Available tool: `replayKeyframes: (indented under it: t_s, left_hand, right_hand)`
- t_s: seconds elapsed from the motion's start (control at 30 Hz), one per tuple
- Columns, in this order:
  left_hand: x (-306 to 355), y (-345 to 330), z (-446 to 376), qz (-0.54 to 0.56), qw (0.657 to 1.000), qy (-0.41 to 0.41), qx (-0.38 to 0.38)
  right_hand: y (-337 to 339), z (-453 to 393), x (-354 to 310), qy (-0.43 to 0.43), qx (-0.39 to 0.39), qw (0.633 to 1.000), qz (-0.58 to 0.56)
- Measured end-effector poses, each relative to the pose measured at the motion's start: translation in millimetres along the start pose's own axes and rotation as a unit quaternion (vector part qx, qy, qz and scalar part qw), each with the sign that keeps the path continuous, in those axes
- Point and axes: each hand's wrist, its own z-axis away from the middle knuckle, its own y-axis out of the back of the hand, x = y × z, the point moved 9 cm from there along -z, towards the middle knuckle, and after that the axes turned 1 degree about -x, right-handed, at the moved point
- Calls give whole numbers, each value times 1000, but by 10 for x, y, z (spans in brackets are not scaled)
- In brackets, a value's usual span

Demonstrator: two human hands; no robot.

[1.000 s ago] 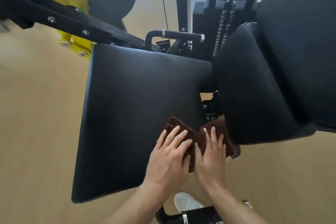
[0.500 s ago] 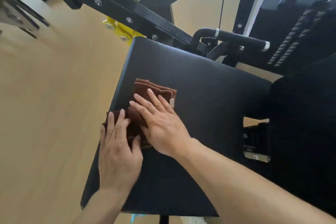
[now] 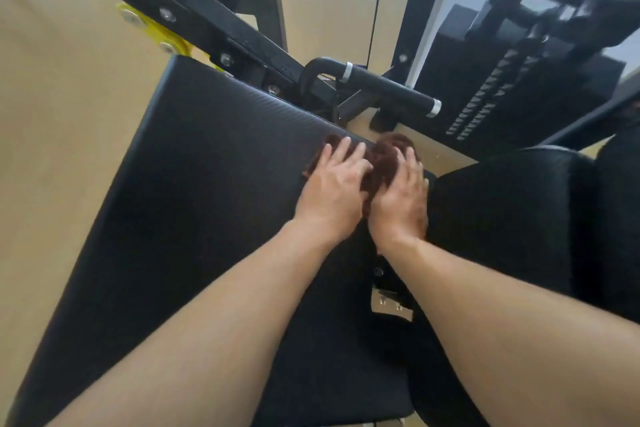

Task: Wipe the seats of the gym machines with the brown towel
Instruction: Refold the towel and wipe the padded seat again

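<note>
Your left hand (image 3: 334, 184) and right hand (image 3: 401, 194) lie flat, fingers spread, side by side on the brown towel (image 3: 379, 158); it sits bunched at the black seat's (image 3: 207, 184) far edge, beside the backrest (image 3: 502, 211).

The black padded seat (image 3: 194, 204) fills the middle of the view, its ribbed surface tilted. On it lies the brown towel (image 3: 382, 163) — bunched at the seat's far right corner, apparently spilling a little over that edge. Both hands press flat on the towel — left hand (image 3: 334, 191) and right hand (image 3: 403, 199) side by side.
</note>
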Motion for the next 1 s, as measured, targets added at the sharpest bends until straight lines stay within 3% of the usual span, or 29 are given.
replayKeyframes:
  t_s: [0.1,0.3,0.5,0.63,0.7,0.8,1.0]
  left_hand:
    - [178,-248,48,8,1000,-16,-7]
    - [-118,9,93,-39,999,-2,27]
    - [-762,753,284,-118,984,79,109]
    - [-1296,1404,557,-126,951,208,189]
    - [-1531,1599,724,-124,937,262,193]
    - [-1647,1534,1035,-88,940,275,183]
    - [-1323,970,2096,-44,947,289,136]
  right_hand:
    - [-17,106,254,-49,25,998,-38]
    - [-147,-6,-80,16,28,994,-100]
    - [-363,-33,-1077,166,-119,967,-149]
    - [-775,-4,-2159,308,-218,924,-50]
    - [-975,98,-2515,369,-256,894,-5]
    - [-1090,359,-2498,407,-257,876,18]
    - [-907,1362,-1840,431,-265,861,59]
